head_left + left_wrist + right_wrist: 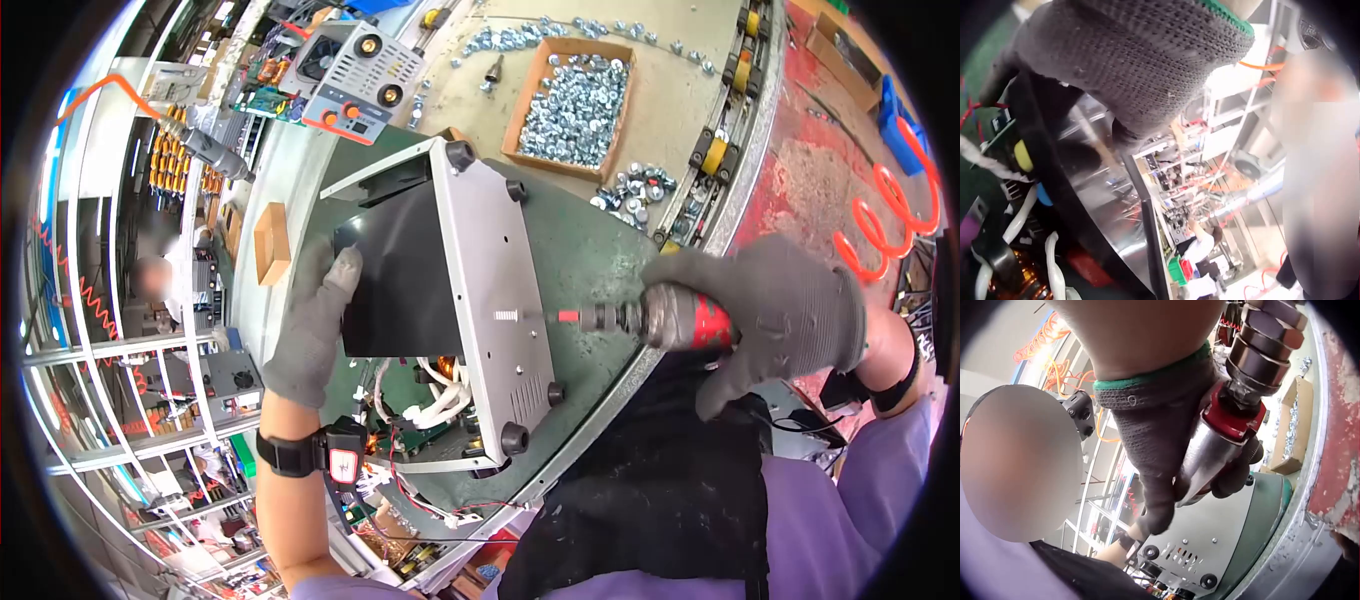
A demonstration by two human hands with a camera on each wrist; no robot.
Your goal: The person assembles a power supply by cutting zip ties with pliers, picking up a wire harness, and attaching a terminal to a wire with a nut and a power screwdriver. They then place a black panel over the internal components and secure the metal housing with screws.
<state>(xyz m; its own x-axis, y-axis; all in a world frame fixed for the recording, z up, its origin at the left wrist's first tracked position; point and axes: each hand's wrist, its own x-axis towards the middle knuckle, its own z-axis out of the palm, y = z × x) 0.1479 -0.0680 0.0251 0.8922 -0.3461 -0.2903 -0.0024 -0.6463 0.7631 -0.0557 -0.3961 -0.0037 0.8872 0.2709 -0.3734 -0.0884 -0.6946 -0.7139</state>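
Observation:
A grey metal casing [490,250] with black rubber feet lies on its side in the head view, its vented face toward the right. My left hand [312,325] grips the edge of the black sheet [400,270] at the casing's open side; in the left wrist view, the gloved fingers [1122,69] bend over that sheet [1054,181]. My right hand [775,310] holds a red and black power driver [690,318], its metal body [1210,456] gripped in the right wrist view. The driver's bit points at a pale threaded piece [506,315] by the casing face; contact cannot be told.
Beyond the casing stands a cardboard box of screws [575,110], with loose screws around it. A finished-looking unit [355,80] is at the upper left, near a hanging driver [215,150] and small empty box [271,245]. A roller rail [715,150] runs along the right.

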